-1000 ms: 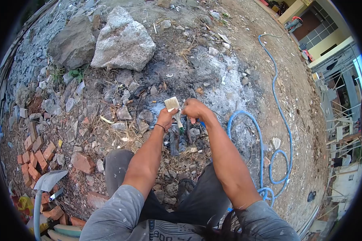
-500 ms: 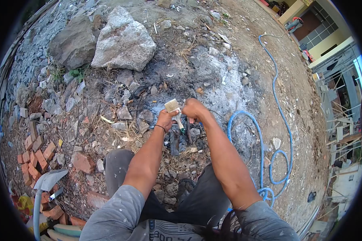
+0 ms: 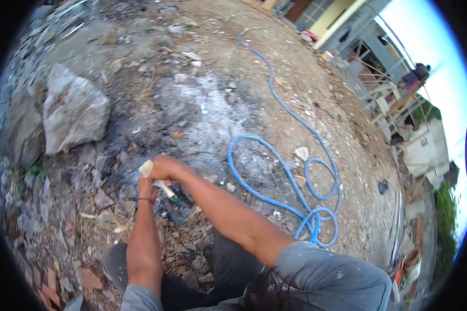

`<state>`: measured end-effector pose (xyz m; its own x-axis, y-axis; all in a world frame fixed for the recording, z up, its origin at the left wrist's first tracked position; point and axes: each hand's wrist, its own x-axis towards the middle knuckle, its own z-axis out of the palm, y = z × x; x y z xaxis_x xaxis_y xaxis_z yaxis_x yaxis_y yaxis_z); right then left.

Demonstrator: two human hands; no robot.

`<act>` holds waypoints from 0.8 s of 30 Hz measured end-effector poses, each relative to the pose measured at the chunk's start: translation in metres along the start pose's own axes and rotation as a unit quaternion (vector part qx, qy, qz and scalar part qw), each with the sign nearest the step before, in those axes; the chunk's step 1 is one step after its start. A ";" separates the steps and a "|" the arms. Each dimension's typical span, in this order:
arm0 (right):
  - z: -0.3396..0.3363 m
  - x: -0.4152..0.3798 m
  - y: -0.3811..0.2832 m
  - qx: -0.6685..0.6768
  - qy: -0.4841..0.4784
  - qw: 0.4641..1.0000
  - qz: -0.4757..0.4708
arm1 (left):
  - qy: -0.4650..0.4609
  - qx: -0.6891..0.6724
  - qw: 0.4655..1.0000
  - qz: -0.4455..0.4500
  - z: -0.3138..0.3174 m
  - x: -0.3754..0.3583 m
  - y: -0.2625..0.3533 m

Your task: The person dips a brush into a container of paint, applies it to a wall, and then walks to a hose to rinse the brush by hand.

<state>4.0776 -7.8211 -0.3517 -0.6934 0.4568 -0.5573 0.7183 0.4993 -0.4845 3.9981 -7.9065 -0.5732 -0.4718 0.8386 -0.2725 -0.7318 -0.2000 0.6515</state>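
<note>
Both hands meet low over the rubble, and the paintbrush point(image 3: 153, 175) sits between them. The left hand point(image 3: 146, 187) is closed round its handle, with the pale bristle end sticking up and to the left of the knuckles. The right hand point(image 3: 166, 167) is curled tight over the head of the brush, just above the left and touching it — it looks to be working or squeezing the bristles, so the step in hand seems to be cleaning the brush by hand. The next move, as a guess, calls for a firm hold on the handle while the right fingers draw along the bristles.

To the right of the hands a blue hose point(image 3: 275, 171) loops across the ash-grey ground and ends in tight coils well apart from them. A large pale rock point(image 3: 72, 111) stands up and to the left of the hands.

Much is hard to read: the right hand covers most of the brush head, the dark end of the handle merges with the debris beneath, and motion blur smears the stones — whether any water runs over the brush cannot be told.
</note>
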 end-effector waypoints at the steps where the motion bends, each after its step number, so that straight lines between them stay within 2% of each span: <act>1: 0.006 0.005 0.002 -0.054 0.031 0.998 0.001 | 0.025 0.002 0.999 -0.026 0.004 -0.004 0.004; 2: 0.007 0.003 0.004 -0.056 0.037 0.998 -0.017 | 0.012 -0.008 1.000 -0.007 -0.018 0.013 -0.012; 3: 0.006 0.003 0.001 -0.063 -0.005 0.998 0.003 | 0.101 0.018 0.993 -0.051 -0.009 0.007 -0.002; 5: 0.019 0.017 0.009 -0.052 -0.007 0.999 -0.006 | 0.084 0.080 0.993 -0.030 -0.051 0.033 -0.023; 6: 0.020 0.017 0.009 -0.051 0.004 0.999 -0.014 | 0.080 0.039 0.996 -0.024 -0.076 0.050 -0.040; 8: 0.017 0.014 0.008 -0.046 0.005 0.999 0.007 | 0.167 -0.026 0.980 -0.105 -0.034 0.019 -0.015; 11: 0.014 0.009 0.003 -0.037 -0.013 0.999 0.014 | 0.171 -0.038 0.982 -0.070 -0.020 0.011 -0.010; 14: 0.013 0.010 0.002 -0.054 -0.031 0.998 0.019 | 0.170 -0.031 0.981 -0.083 0.007 -0.005 0.011; 15: 0.009 0.002 0.001 -0.035 -0.025 0.999 0.019 | 0.169 -0.031 0.982 -0.082 -0.004 0.002 0.007; 17: 0.005 -0.001 0.001 -0.018 -0.019 0.999 0.020 | 0.082 -0.056 0.994 -0.052 -0.043 0.026 -0.010; 20: 0.006 0.000 0.003 -0.020 -0.022 1.000 0.010 | 0.042 0.023 0.999 0.003 -0.005 0.000 0.013; 22: 0.004 -0.001 0.006 -0.026 0.009 0.999 -0.030 | 0.048 0.028 0.998 0.002 -0.001 -0.002 0.016; 24: 0.008 0.008 0.007 -0.042 -0.008 0.999 -0.013 | 0.053 0.032 0.998 -0.001 0.002 0.000 0.017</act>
<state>4.0776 -7.8198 -0.3646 -0.7097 0.4325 -0.5561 0.6930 0.5704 -0.4409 3.9865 -7.9087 -0.5615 -0.5221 0.7804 -0.3440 -0.7010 -0.1630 0.6943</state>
